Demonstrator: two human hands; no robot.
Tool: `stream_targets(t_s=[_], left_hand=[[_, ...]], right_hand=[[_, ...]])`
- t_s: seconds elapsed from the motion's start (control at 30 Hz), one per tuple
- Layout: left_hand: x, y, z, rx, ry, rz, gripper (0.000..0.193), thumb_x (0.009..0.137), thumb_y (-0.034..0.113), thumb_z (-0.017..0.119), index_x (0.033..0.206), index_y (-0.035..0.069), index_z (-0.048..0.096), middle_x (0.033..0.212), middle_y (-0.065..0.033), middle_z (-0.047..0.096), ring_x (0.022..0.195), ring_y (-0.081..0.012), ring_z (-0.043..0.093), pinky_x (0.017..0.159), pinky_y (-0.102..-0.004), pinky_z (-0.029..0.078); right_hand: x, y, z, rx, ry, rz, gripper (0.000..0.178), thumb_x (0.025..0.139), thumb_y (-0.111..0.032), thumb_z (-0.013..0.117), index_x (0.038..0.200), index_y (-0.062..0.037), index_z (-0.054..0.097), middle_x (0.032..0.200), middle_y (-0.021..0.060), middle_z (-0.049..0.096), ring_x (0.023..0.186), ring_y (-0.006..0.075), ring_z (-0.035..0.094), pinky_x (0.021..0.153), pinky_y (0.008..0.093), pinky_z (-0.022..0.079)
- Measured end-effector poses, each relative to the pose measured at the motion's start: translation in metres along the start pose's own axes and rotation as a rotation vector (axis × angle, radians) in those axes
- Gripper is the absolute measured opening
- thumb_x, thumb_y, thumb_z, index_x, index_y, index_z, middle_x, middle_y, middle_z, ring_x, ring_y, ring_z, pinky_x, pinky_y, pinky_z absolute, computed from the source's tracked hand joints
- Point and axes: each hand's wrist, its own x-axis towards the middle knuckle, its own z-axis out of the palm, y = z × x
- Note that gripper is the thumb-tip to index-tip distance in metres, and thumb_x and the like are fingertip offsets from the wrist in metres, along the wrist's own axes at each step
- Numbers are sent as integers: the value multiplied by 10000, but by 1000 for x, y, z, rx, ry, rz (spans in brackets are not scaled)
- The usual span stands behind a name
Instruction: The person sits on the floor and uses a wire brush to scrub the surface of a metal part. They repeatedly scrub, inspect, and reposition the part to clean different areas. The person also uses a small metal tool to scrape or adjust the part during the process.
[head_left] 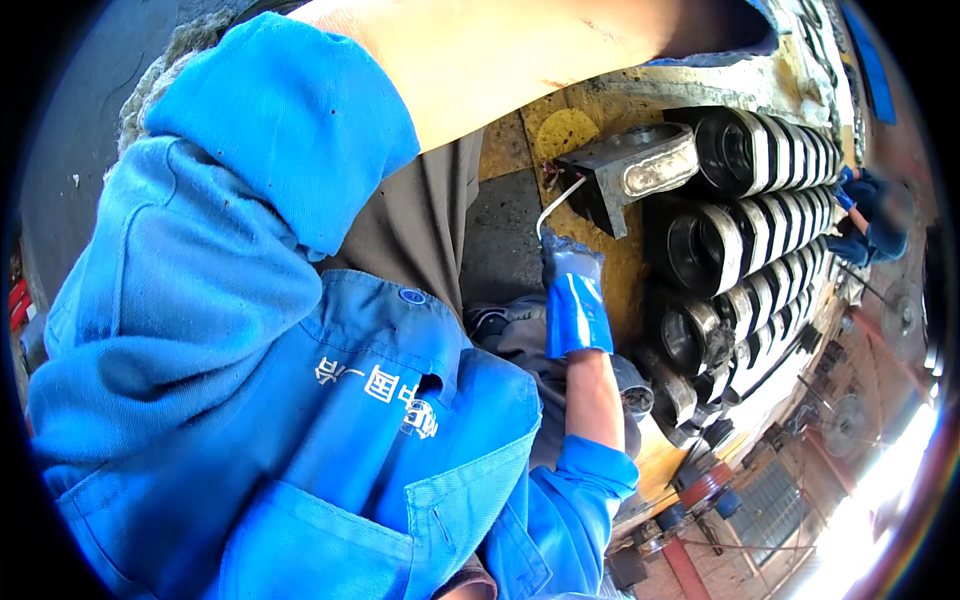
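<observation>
My right hand [573, 295], in a blue rubber glove with a darkened finger end, is closed around a thin, bent white rod [556, 205]. The rod's far end meets the side of a dark metal block [600, 190], which has a bright, worn oval face. That block rests on a yellowish, stained surface [622, 265], apart from my glove. Across the top stretches my bare left forearm [540, 50], with a rolled blue sleeve. Only a blue glove edge shows at its far end; the left hand itself is past the picture's edge.
Several rows of dark metal parts with round openings [700, 245] stand right beside the block. A co-worker in dark clothes and blue gloves [885, 225] is beyond them. Floor fans [845, 425] and red beams [690, 575] appear at lower right.
</observation>
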Motion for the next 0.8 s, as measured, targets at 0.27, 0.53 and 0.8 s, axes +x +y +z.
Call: stream_targets(t_s=[0.27, 0.53, 0.8], left_hand=[[21, 7, 7, -30, -3, 69, 348, 1045, 347, 401, 1202, 69, 539, 1105, -134, 638, 921, -207, 563, 810, -319, 440], [24, 11, -7, -31, 48, 94, 363, 1041, 355, 411, 1223, 65, 533, 1142, -137, 626, 966, -213, 556, 843, -325, 434], [15, 6, 0, -57, 12, 56, 380, 1037, 363, 421, 1243, 62, 527, 1179, -140, 613, 1011, -220, 550, 877, -330, 428]], right_hand=[[62, -2, 2, -6, 25, 152, 276, 900, -324, 662, 1103, -142, 709, 1132, 166, 702, 1005, 332, 698, 855, 450, 549], [68, 5, -49, 11, -19, 49, 375, 938, -468, 577, 1161, -183, 678, 1134, 156, 708, 1086, 337, 675, 913, 455, 537], [70, 28, -58, 11, 103, 101, 434, 898, -563, 602, 1126, -208, 706, 1071, 107, 731, 1022, 316, 693, 892, 431, 539]])
